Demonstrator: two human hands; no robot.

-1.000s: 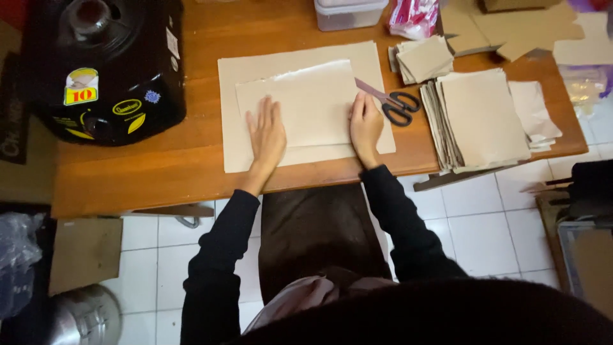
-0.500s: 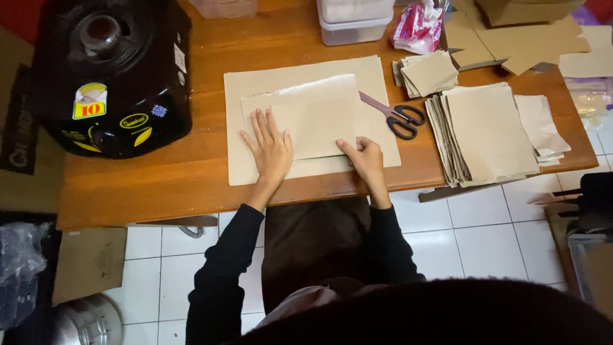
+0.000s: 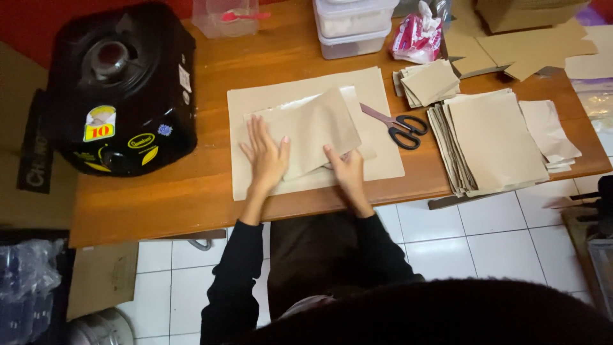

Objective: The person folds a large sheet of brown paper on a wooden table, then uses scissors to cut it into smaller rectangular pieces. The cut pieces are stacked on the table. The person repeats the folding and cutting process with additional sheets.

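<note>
We see two stacked clear plastic containers at the far edge of the wooden table, beyond the large brown sheet; what they hold we cannot tell. A smaller clear tub left of them holds something pink. On the sheet lies the folded brown paper. Our left hand presses flat on it, fingers spread wide. Our right hand lifts its near edge, fingers pinched on the paper. Scissors lie just right of the sheet, paper stacks farther right, a black stove well left.
</note>
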